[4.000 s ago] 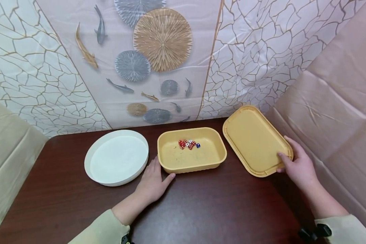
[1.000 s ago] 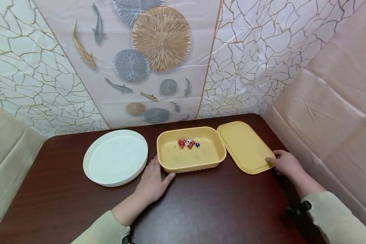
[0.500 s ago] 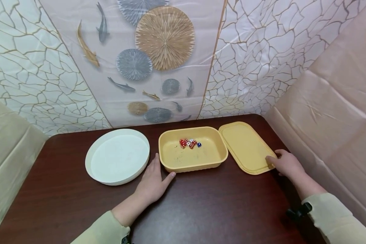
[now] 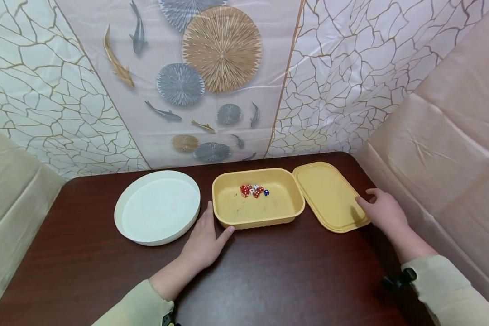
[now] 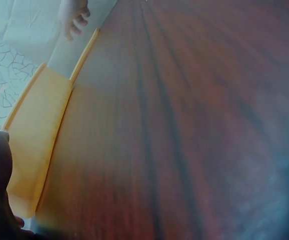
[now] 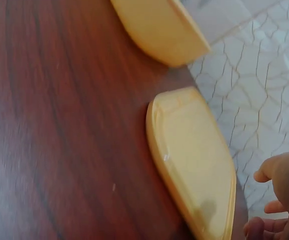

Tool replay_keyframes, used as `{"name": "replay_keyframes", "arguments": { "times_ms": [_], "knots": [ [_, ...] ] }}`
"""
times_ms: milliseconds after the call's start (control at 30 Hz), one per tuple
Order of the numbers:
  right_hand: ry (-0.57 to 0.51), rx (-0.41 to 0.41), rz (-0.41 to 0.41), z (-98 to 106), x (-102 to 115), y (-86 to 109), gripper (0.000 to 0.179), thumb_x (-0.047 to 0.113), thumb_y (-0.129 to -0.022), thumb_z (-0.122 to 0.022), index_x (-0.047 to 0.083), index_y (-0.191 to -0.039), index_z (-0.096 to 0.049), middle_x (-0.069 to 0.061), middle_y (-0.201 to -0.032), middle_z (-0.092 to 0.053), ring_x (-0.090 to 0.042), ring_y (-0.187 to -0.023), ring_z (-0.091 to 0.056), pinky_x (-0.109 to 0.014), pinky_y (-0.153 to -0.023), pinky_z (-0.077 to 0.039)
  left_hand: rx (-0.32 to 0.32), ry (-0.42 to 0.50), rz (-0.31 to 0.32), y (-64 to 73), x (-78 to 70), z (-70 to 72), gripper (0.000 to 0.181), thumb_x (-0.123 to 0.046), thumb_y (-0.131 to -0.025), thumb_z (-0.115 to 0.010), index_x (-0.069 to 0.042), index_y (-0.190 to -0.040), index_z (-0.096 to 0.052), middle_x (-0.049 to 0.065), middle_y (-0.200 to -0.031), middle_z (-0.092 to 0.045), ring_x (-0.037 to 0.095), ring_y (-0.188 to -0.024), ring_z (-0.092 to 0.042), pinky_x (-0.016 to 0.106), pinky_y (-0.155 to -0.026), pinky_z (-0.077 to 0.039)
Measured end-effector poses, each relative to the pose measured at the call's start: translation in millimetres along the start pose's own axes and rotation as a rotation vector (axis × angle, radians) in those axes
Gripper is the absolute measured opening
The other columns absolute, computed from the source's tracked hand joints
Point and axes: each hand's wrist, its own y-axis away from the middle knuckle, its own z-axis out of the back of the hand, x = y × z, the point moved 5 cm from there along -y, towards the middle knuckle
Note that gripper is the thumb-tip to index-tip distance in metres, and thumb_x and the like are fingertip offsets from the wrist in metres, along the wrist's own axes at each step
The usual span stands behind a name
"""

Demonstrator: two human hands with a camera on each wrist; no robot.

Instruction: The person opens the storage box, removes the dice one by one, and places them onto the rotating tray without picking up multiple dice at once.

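A yellow rectangular container [image 4: 265,210] stands mid-table in the head view, with several small red and white dice [image 4: 251,191] and a blue one [image 4: 266,193] inside. My left hand [image 4: 202,246] lies at its near left corner, fingers straight along the left side and thumb at the front wall. To its right, a flat yellow lid [image 4: 328,194] lies on the table, its far left end against the container's rim. My right hand [image 4: 385,212] hovers by the lid's near right corner, fingers loosely bent and holding nothing; the right wrist view shows a gap between the hand [image 6: 284,192] and the lid [image 6: 194,155].
A round white tray [image 4: 156,208] with a low rim stands to the left of the container. The dark wooden table [image 4: 285,276] ends at a patterned cloth backdrop [image 4: 224,122]. Beige cloth walls [image 4: 444,172] close in the sides.
The right hand lowered the lid onto the table beside the container, then let go and lifted slightly off its corner. The left hand has stayed at the container.
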Motion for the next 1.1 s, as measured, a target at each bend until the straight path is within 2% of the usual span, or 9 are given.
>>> {"name": "replay_keyframes", "arguments": {
  "times_ms": [167, 267, 433, 600, 900, 1100],
  "knots": [
    [-0.038, -0.062, 0.066, 1, 35, -1.8, 0.063, 0.047, -0.098, -0.053, -0.007, -0.131, -0.054, -0.026, -0.106, -0.062, -0.036, -0.090, -0.058, -0.045, -0.071, -0.046, -0.017, 0.016, -0.006, -1.7, 1.0, 2.2, 0.100, -0.069, -0.095, -0.043, -0.010, -0.159, 0.007, 0.015, -0.164, -0.014, 0.033, -0.149, -0.021, 0.048, -0.118, -0.024],
    [-0.077, -0.065, 0.104, -1, 60, -0.6, 0.061, 0.047, -0.098, -0.054, -0.003, -0.133, -0.055, -0.024, -0.109, -0.062, -0.033, -0.085, -0.060, -0.045, -0.069, -0.047, -0.028, 0.032, -0.009, -2.9, 0.8, 3.7, 0.100, -0.069, -0.094, -0.043, -0.011, -0.159, 0.006, 0.014, -0.164, -0.014, 0.032, -0.148, -0.022, 0.049, -0.117, -0.025],
    [-0.164, -0.034, 0.166, -5, 98, 0.6, 0.059, 0.047, -0.098, -0.056, 0.002, -0.136, -0.053, -0.021, -0.109, -0.061, -0.024, -0.066, -0.062, -0.034, -0.056, -0.050, -0.033, 0.051, -0.003, -4.4, -0.5, 6.1, 0.101, -0.071, -0.093, -0.043, -0.013, -0.159, 0.006, 0.013, -0.164, -0.014, 0.031, -0.148, -0.022, 0.048, -0.117, -0.027],
    [-0.239, 0.010, 0.201, -16, 129, -1.4, 0.056, 0.043, -0.098, -0.057, 0.005, -0.139, -0.051, -0.020, -0.113, -0.059, -0.023, -0.070, -0.064, -0.032, -0.055, -0.053, -0.027, 0.066, 0.010, -5.1, -1.5, 8.2, 0.098, -0.067, -0.095, -0.044, -0.013, -0.159, 0.006, 0.011, -0.165, -0.013, 0.029, -0.149, -0.019, 0.047, -0.117, -0.025],
    [-0.230, 0.047, 0.285, -35, 168, -6.6, 0.049, 0.037, -0.098, -0.061, 0.007, -0.137, -0.055, -0.016, -0.110, -0.063, -0.028, -0.086, -0.065, -0.036, -0.068, -0.053, -0.030, 0.065, 0.010, -7.3, -3.0, 6.9, 0.093, -0.061, -0.098, -0.047, -0.013, -0.160, 0.004, 0.013, -0.164, -0.015, 0.029, -0.149, -0.020, 0.047, -0.117, -0.026],
    [-0.244, 0.087, 0.300, -46, 181, -9.2, 0.046, 0.036, -0.098, -0.061, 0.010, -0.135, -0.056, -0.013, -0.110, -0.062, -0.027, -0.087, -0.064, -0.036, -0.068, -0.054, -0.034, 0.062, 0.004, -7.4, -4.0, 5.6, 0.094, -0.065, -0.097, -0.044, -0.014, -0.160, 0.004, 0.013, -0.164, -0.016, 0.028, -0.149, -0.020, 0.047, -0.117, -0.026]
  ]
}}
